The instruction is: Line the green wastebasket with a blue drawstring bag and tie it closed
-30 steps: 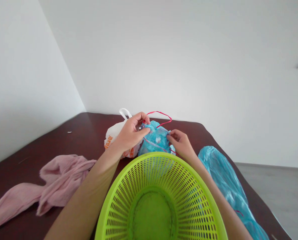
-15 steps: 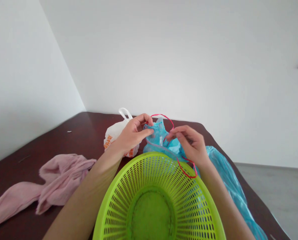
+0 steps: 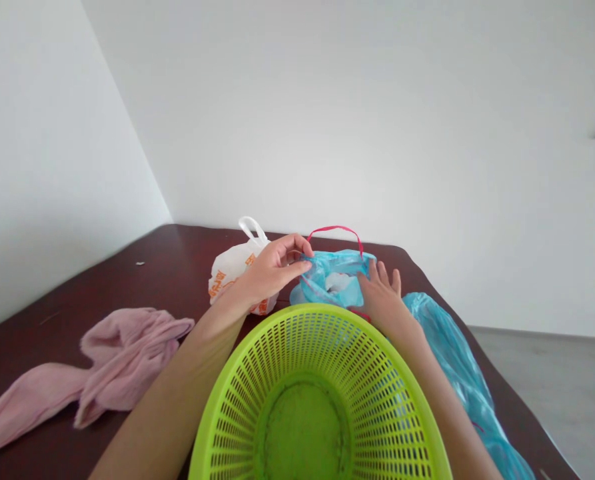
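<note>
I see the left hand (image 3: 276, 267) pinching the left edge of the blue bag (image 3: 327, 264), and the right hand (image 3: 383, 293), fingers spread wide, touching its right edge. The bag lies between them, its mouth stretched crosswise (neither hand is clearly nearer), beyond the green basket (image 3: 304, 427).

A pale wall (image 3: 367, 120) fills the upper frame, meeting a second wall (image 3: 42, 147) along a slanting corner at left. Below spans a dark reddish-brown tabletop (image 3: 172, 270); grey floor (image 3: 552, 380) shows lower right.
</note>
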`<state>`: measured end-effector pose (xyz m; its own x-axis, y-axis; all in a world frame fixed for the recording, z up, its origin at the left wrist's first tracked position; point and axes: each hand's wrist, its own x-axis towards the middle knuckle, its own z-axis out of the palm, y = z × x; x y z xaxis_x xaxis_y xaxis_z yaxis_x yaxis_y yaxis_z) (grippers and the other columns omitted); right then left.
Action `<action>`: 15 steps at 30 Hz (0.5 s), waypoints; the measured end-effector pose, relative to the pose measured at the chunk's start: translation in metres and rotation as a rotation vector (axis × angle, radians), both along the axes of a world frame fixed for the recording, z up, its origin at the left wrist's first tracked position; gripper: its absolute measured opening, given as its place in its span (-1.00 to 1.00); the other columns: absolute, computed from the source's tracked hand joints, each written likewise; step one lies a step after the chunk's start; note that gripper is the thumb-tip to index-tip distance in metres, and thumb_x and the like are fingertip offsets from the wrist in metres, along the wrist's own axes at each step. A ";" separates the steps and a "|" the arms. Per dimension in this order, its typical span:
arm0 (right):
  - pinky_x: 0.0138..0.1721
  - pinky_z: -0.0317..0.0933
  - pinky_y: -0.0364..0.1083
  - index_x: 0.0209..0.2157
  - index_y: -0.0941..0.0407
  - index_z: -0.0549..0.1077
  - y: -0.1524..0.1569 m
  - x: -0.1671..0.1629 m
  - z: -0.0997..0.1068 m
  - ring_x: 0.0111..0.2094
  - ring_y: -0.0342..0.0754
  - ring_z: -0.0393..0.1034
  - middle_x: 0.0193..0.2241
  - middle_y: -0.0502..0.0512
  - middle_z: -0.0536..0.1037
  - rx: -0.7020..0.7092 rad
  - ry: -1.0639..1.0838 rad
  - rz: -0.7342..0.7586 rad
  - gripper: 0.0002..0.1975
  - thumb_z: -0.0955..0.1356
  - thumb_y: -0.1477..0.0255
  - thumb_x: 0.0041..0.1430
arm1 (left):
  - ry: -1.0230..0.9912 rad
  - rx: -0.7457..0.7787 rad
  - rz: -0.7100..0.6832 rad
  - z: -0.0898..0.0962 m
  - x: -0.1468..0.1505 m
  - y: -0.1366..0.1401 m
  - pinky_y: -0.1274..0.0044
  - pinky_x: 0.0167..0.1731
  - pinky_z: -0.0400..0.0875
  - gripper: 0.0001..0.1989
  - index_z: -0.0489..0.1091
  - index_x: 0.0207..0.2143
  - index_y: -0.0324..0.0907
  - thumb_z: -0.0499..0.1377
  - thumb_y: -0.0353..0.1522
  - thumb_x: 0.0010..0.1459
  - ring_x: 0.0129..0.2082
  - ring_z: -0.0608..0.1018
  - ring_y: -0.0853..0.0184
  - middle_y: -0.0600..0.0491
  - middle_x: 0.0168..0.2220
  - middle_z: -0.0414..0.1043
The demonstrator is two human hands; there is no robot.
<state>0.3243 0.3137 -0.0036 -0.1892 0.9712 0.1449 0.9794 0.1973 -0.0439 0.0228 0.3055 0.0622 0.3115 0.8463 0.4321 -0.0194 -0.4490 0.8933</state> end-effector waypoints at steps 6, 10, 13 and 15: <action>0.35 0.39 0.36 0.32 0.09 0.65 0.005 -0.019 0.000 0.34 0.44 0.53 0.34 0.51 0.63 0.197 0.153 0.134 -0.54 0.57 0.38 0.46 | 0.019 0.018 -0.001 -0.003 0.002 0.004 0.49 -0.22 0.50 -0.78 0.54 -0.14 -0.13 0.49 -0.31 0.28 -0.25 0.57 0.35 0.07 -0.18 0.56; 0.27 0.47 0.09 0.16 0.04 0.73 0.022 -0.032 -0.012 0.16 0.14 0.71 0.10 0.25 0.81 -0.001 0.400 0.353 -0.67 0.31 0.49 0.68 | 0.007 -0.001 -0.033 -0.003 0.005 0.001 0.49 -0.22 0.55 -0.77 0.53 -0.14 -0.12 0.50 -0.31 0.27 -0.23 0.58 0.33 0.05 -0.17 0.56; 0.41 0.40 0.13 0.38 0.09 0.65 0.032 -0.032 -0.029 0.34 0.19 0.66 0.29 0.36 0.76 -0.053 0.275 0.252 -0.60 0.36 0.45 0.67 | 0.007 0.010 -0.048 -0.006 0.004 0.005 0.47 -0.19 0.57 -0.81 0.56 -0.13 -0.12 0.48 -0.32 0.29 -0.20 0.61 0.31 0.02 -0.14 0.60; 0.48 0.33 0.24 0.43 0.12 0.62 0.034 -0.028 -0.038 0.41 0.32 0.60 0.36 0.45 0.71 -0.075 0.179 0.201 -0.51 0.48 0.41 0.56 | 0.053 0.072 -0.037 -0.011 0.003 0.011 0.43 -0.10 0.60 -0.91 0.60 -0.16 -0.12 0.42 -0.35 0.31 -0.13 0.65 0.27 0.00 -0.12 0.65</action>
